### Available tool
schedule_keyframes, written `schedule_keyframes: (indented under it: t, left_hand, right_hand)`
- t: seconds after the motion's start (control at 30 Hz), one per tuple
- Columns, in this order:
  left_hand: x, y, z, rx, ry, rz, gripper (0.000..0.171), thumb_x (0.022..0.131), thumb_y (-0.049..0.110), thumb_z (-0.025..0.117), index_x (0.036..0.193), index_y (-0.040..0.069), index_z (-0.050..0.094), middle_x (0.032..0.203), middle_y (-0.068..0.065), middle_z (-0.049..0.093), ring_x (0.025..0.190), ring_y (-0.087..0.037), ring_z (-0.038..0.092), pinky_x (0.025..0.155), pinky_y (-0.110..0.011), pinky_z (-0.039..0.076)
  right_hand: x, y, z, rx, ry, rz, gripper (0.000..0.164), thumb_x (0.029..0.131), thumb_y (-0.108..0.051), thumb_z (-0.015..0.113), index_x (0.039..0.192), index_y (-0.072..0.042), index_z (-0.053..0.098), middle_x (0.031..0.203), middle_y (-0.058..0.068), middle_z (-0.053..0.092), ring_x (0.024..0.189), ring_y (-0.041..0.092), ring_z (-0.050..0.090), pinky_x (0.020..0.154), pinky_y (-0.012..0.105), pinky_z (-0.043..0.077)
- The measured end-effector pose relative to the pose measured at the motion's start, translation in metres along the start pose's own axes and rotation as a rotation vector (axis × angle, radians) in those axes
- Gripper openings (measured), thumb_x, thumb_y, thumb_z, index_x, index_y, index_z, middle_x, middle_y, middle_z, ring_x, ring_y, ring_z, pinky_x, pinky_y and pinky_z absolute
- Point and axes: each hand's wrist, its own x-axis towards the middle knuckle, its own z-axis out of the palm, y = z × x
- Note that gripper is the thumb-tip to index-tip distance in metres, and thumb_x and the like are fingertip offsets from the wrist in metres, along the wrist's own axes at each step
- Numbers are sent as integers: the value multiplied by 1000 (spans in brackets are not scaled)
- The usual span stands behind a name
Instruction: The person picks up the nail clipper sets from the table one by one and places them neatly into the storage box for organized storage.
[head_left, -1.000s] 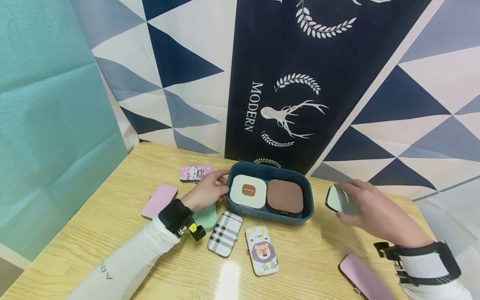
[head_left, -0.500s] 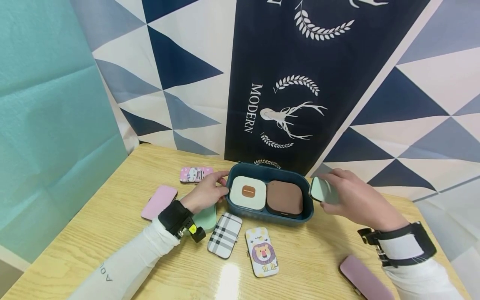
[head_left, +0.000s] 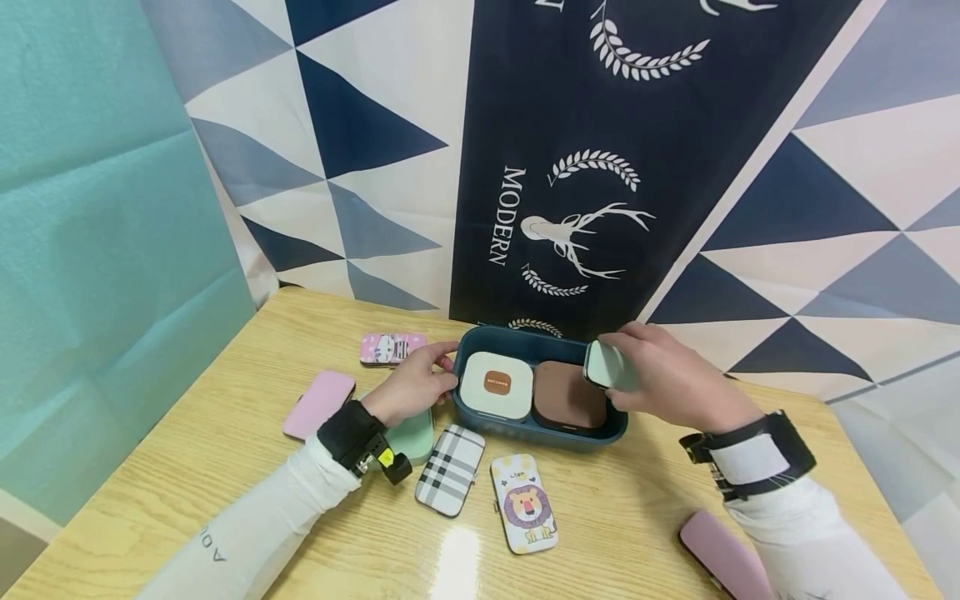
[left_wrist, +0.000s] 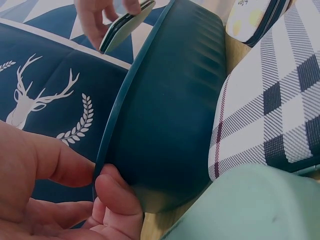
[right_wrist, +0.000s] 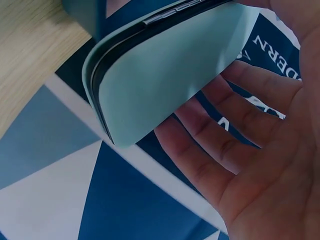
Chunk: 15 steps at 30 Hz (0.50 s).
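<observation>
A dark teal plastic bin (head_left: 517,431) stands near the wall, with a white case (head_left: 480,398) at its left and a brown case (head_left: 562,398) at its right inside. My left hand (head_left: 416,383) pinches the bin's left rim, thumb on the outer wall (left_wrist: 165,110). Over the bin's right end, my right hand (head_left: 667,375) holds a mint-green hinged case (head_left: 609,367) by its edges. In the right wrist view, the fingers of the right hand (right_wrist: 255,135) lie along one long edge of this mint case (right_wrist: 165,85), and its metal hinge shows along the opposite edge.
Around the bin lie a checked case (head_left: 450,471), a lion-print case (head_left: 523,504), another mint case (head_left: 412,435) partly under the left wrist, a pink case (head_left: 321,404) and a pink cartoon-print case (head_left: 390,346). A mauve case (head_left: 723,554) lies at front right.
My right hand has carried the mint-green case leftward, from the table right of the bin to above the brown case. The left hand has stayed on the rim.
</observation>
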Motion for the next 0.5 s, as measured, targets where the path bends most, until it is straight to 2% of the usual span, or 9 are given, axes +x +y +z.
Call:
schedule_keyframes:
  t: [0.5]
  left_hand:
    - [-1, 0, 0, -5, 5, 4, 63, 101, -5, 57, 162, 1, 39, 114, -16, 52, 82, -28, 61, 74, -35, 52]
  right_hand:
    - [40, -10, 21, 44, -80, -36, 63, 80, -19, 90, 136, -4, 68, 122, 14, 65, 104, 31, 58, 76, 45, 61]
